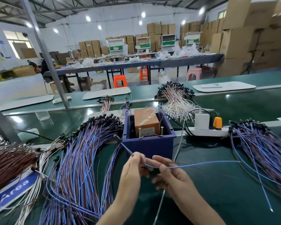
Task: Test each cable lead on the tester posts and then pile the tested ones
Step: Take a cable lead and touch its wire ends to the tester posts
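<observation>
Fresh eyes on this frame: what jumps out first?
The left hand and right hand at bottom centre, pinching a single blue lead just in front of the blue tester box with its two brass posts. Next, the big fan of blue and purple leads on the green bench left of the box, and a smaller pile to the right by the power strip.

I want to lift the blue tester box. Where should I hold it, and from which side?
Probably the left and right outer walls of the blue tester box, one hand from each side. The walls stand upright and flat, while the brass posts and orange block fill the open top.
</observation>
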`<state>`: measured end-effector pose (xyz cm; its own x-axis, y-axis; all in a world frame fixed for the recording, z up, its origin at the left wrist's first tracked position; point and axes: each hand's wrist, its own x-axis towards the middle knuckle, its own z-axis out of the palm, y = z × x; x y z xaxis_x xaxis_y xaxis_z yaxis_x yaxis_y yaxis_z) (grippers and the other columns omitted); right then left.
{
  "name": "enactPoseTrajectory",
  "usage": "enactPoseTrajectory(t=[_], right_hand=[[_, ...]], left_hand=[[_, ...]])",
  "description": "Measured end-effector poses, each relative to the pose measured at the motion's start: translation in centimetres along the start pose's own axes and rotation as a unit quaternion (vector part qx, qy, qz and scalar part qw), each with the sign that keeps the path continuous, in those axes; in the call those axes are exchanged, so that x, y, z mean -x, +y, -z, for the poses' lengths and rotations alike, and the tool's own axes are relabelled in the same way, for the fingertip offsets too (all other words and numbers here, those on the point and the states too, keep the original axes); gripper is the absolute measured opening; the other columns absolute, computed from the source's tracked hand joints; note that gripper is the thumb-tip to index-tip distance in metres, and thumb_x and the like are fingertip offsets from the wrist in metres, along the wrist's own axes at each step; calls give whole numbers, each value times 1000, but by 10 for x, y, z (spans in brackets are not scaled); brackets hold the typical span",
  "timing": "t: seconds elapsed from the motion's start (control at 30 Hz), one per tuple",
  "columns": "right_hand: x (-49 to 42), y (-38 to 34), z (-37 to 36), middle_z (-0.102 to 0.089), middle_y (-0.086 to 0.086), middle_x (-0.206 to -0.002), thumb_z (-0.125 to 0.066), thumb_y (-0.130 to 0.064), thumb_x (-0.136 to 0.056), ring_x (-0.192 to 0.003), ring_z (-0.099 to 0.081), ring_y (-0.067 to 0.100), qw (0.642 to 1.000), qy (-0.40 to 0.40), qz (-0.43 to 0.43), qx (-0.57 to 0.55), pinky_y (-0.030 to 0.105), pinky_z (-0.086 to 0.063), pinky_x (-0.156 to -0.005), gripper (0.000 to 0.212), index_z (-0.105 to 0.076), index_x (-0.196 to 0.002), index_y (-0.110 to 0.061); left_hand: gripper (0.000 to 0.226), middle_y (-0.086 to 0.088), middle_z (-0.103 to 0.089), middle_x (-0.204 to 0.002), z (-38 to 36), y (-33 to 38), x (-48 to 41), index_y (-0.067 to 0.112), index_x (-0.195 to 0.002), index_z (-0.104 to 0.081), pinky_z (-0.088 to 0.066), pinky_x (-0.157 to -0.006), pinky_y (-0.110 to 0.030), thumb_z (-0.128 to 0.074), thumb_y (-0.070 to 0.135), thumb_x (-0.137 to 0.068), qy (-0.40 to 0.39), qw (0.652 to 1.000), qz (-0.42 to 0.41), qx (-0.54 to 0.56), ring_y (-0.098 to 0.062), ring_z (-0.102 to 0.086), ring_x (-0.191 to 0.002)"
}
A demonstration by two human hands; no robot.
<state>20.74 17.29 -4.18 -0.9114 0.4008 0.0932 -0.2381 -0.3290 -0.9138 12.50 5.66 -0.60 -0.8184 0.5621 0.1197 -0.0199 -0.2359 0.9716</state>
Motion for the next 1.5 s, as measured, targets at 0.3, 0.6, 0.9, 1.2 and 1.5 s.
enactPoseTrajectory(t=[0.3, 0.6, 0.9, 1.2, 1.5], right_hand=[[-11, 0, 4, -74, 14, -75, -52, -28, -86, -54, -64, 14, 986, 139, 59, -77, 21, -53, -53, 28, -57, -105, -8], [-4, -2, 12, -66, 5, -64, -48, -46, -91, -55, -58, 10, 963, 237, 120, 52, 19, -48, -50, 30, -73, -87, -30], [-5, 1, -1, -76, 8, -79, -71, -36, -77, -76, -73, 13, 982, 130, 39, 131, 21, -55, -63, 22, -76, -96, -27], [-7, 6, -5, -75, 3, -81, -68, -46, -80, -69, -68, 10, 977, 82, 23, 195, 24, -53, -57, 17, -75, -93, -36], [-16, 5, 3, -70, 1, -76, -68, -41, -84, -65, -64, 13, 982, 43, 35, 181, 26, -52, -54, 14, -73, -90, -29]], left_hand=[[29, 1, -37, -63, 5, -9, -2, 14, -124, -61, -49, -48, -27, -39, 22, -107, 123, 977, -46, 165, -12, -39, -46], [31, 10, -42, -57, 15, -30, -3, 41, -102, -67, -30, -51, -19, -39, 30, -109, -17, 976, -47, -212, -7, -36, -51], [26, 8, -54, -62, 14, -34, -6, 51, -106, -44, -36, -56, -34, -38, 31, -91, -75, 955, -30, -286, -11, -44, -54], [23, 7, -62, -71, 6, -25, -5, 25, -90, -58, -48, -60, -18, -45, 11, -102, -48, 980, -61, -186, -5, -58, -65], [18, 10, -59, -65, 7, -25, -11, 11, -91, -59, -43, -56, -14, -49, 13, -105, -55, 986, -79, -138, -2, -52, -57]])
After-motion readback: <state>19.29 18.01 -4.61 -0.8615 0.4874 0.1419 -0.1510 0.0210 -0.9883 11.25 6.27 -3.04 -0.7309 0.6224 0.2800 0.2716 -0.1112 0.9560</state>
